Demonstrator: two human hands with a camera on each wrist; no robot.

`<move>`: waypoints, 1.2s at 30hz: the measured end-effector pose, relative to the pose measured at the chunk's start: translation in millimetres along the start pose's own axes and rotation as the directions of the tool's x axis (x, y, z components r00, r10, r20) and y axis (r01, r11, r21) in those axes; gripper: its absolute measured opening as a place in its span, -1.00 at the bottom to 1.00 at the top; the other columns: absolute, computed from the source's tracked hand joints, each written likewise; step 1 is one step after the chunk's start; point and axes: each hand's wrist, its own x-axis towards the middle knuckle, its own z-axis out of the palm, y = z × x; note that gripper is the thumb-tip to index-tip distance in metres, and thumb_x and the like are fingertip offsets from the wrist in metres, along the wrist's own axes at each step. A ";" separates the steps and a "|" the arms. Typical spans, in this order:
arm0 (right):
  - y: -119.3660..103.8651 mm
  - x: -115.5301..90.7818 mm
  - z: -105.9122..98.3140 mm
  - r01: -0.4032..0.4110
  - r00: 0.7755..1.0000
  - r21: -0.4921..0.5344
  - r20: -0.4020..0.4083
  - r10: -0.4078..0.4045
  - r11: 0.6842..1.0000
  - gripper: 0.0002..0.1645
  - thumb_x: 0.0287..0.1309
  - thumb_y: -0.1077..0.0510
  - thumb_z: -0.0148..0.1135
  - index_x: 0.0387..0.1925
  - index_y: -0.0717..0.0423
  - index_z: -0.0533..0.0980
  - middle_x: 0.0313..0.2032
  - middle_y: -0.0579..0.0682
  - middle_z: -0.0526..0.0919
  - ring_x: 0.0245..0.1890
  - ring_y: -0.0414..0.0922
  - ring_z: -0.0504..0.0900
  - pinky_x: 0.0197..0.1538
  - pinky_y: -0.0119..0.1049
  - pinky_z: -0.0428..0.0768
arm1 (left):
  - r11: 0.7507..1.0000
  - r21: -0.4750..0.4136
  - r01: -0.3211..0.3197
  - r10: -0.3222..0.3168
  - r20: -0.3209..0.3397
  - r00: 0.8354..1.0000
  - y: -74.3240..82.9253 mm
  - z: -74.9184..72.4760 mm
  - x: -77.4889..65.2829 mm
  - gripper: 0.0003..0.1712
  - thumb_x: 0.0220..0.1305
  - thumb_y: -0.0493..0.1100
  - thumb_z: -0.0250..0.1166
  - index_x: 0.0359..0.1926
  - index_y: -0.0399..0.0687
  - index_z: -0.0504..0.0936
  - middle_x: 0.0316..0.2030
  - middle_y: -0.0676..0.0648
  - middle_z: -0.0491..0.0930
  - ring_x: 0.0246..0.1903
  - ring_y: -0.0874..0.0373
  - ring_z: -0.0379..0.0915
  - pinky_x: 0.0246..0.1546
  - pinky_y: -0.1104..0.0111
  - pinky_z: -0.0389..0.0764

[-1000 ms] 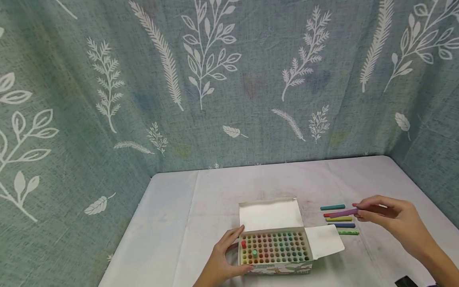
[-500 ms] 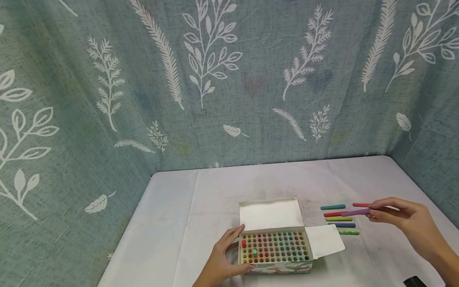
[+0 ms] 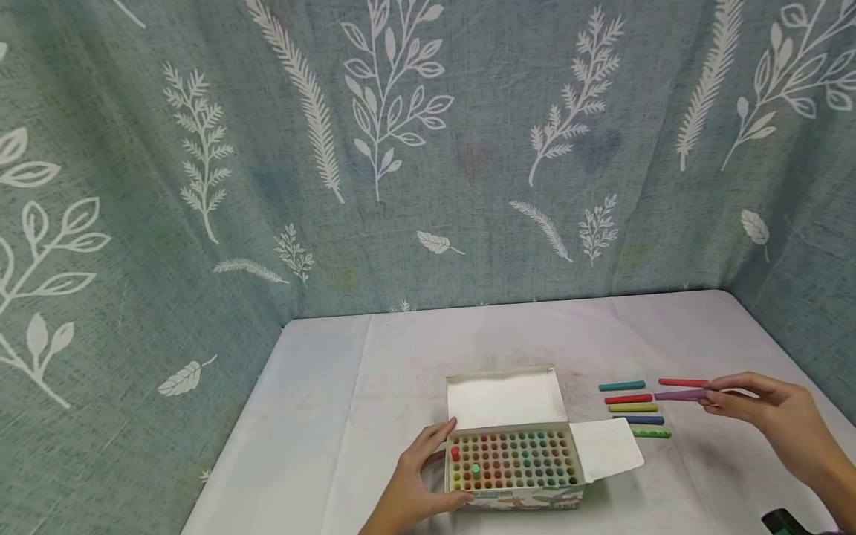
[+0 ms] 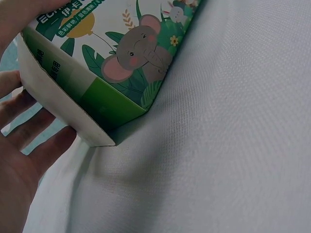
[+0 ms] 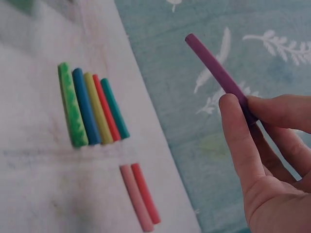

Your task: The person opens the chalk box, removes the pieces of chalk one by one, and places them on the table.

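My right hand (image 3: 779, 416) pinches a purple chalk stick (image 3: 678, 395) by one end between thumb and finger, above the table. In the right wrist view the chalk points up and away from the fingers. My left hand (image 3: 417, 472) holds the left side of an open chalk box (image 3: 515, 499), thumb at the front corner and fingers at the back. Inside, a holder full of round holes shows a red chalk (image 3: 455, 453) and a green chalk (image 3: 475, 470) standing up. The left wrist view shows my fingers against a cardboard flap (image 4: 63, 107) of the box, with a printed elephant beside it.
Right of the box lie teal (image 3: 622, 386), red (image 3: 628, 399), yellow (image 3: 631, 408), blue (image 3: 642, 420) and green (image 3: 652, 432) chalks in a row. Pink (image 5: 136, 199) and red (image 5: 146, 194) chalks lie apart from them. A leaf-patterned curtain (image 3: 468, 267) surrounds the white table (image 3: 334, 409).
My right hand has moved right with the purple chalk, uncovering more of the red chalks beneath and behind it. The left hand and the box have stayed put.
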 end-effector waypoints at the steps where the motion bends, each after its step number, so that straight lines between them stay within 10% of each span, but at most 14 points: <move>1: 2.5 0.5 -1.2 -0.007 1.000 0.018 0.001 0.007 1.000 -0.86 0.22 0.33 0.18 -0.20 0.31 0.59 -0.36 -0.15 0.67 -0.40 -0.16 0.71 -0.33 -0.42 0.67 | 1.000 -0.002 -0.001 0.001 0.000 1.000 0.1 0.1 -0.1 -0.01 0.02 -0.04 0.49 0.43 0.08 0.18 0.26 0.01 0.28 0.23 -0.01 0.26 0.02 0.20 0.58; 12: 34.3 5.3 -15.6 -0.167 0.986 0.033 -0.007 0.168 0.985 -0.89 0.24 0.27 0.20 -0.29 0.14 0.64 -0.40 -0.28 0.63 -0.42 -0.20 0.70 -0.35 -0.46 0.66 | 0.999 -0.033 0.039 -0.039 -0.001 0.999 1.8 -0.1 -0.3 0.00 -0.01 -0.01 0.50 0.42 0.14 0.19 0.26 0.07 0.27 0.24 0.02 0.24 0.05 0.27 0.55; 28: 81.7 17.3 -30.5 -0.317 0.948 -0.133 -0.084 0.308 0.939 -0.62 0.22 0.13 0.24 -0.11 0.42 0.54 -0.39 -0.31 0.57 -0.43 -0.33 0.65 -0.39 -0.50 0.64 | 0.998 -0.053 0.027 -0.027 0.005 1.000 1.4 -2.1 -1.0 -0.02 0.00 -0.08 0.50 0.42 0.13 0.20 0.25 0.03 0.28 0.23 -0.01 0.25 0.07 0.24 0.54; 36: 98.4 23.6 -32.4 -0.358 0.934 -0.283 -0.121 0.337 0.890 -0.46 0.23 0.14 0.22 0.04 0.55 0.43 -0.09 0.35 0.55 -0.40 -0.41 0.54 -0.37 -0.37 0.68 | 0.998 -0.051 0.023 -0.022 0.003 1.000 0.5 -2.0 -1.4 -0.01 0.00 -0.09 0.50 0.42 0.12 0.19 0.26 0.03 0.27 0.23 0.00 0.24 0.07 0.23 0.54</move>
